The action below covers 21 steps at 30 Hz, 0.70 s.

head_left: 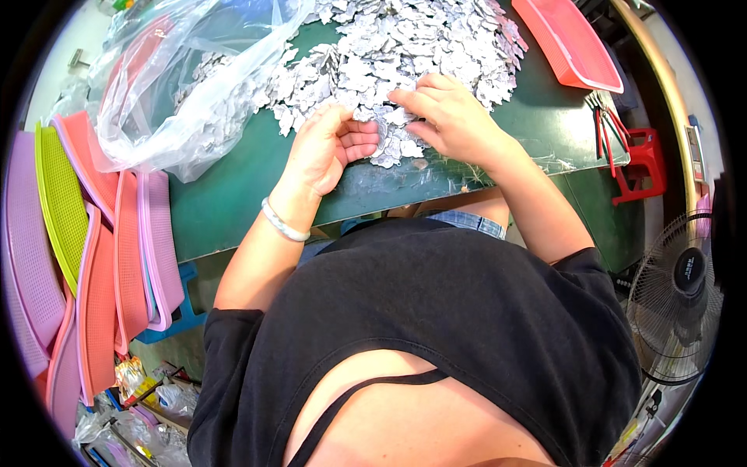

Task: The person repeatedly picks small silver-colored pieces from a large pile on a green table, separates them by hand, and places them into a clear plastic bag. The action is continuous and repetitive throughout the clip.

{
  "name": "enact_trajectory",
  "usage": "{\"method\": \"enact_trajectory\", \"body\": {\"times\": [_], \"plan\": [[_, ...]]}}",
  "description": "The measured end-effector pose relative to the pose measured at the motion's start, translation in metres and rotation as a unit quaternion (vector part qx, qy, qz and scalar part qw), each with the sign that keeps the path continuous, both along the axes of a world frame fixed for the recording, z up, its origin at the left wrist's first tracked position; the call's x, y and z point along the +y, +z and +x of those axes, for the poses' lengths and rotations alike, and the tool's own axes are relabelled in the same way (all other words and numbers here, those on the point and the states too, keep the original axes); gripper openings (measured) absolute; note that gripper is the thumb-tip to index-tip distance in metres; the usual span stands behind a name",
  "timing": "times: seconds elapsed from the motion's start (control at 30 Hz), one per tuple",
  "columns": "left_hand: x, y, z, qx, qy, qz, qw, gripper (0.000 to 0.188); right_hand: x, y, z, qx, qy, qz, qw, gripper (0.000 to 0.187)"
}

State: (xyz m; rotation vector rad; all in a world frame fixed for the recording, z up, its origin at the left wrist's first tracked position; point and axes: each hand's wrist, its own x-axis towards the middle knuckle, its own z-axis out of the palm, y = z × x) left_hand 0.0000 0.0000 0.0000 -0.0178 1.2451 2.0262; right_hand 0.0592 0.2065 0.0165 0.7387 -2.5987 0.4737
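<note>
- On the green table (pixel 233 194), close to its near edge, both hands work at the front of a big heap of small silvery flat pieces (pixel 405 47).
- Left hand (pixel 327 148): palm turned up and inward, fingers curled loosely around a small bunch of the silvery pieces (pixel 387 148) that lies against its fingertips. The curl is narrow, more a cradle than a clamp.
- Right hand (pixel 451 117): palm down, fingers spread flat and pressing on pieces at the heap's near rim. Whether it pinches any single piece cannot be told; the fingertips are hidden among the pieces.
- The small bunch sits between the two hands, touching both, just toward the person from the main heap. The heap itself lies straight ahead of both hands, away from the body, and spreads widest from left to right.
- Both hands are about equally near the bunch; the right one lies farther into the heap.
- A white bead bracelet (pixel 282 223) circles the left wrist.
- A clear plastic bag (pixel 179 86) with more pieces lies left of the heap.
- Pink, purple and yellow-green mesh trays (pixel 93 257) stand stacked at the left; a red tray (pixel 568 43) lies at the far right, red-handled pliers (pixel 607 128) nearby.
</note>
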Motion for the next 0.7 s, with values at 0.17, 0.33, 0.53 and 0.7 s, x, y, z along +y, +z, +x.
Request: {"method": "enact_trajectory", "body": {"times": [0.17,0.33,0.53,0.7], "plan": [[0.006,-0.002,0.000,0.044,0.010,-0.080,0.996,0.010,0.001,-0.004,-0.004,0.041,0.002,0.000,0.999,0.037],[0.003,0.009,0.005,0.031,-0.001,-0.029,0.999,0.012,-0.004,-0.008,-0.005,-0.029,-0.060,-0.177,0.982,0.032],[0.004,0.006,0.011,0.002,-0.003,0.062,0.998,0.017,-0.009,0.003,-0.004,-0.231,-0.094,-0.415,0.875,0.034],[0.007,-0.004,0.016,0.004,-0.011,0.091,0.996,0.011,-0.020,0.008,-0.001,-0.301,-0.077,-0.449,0.838,0.032]]}}
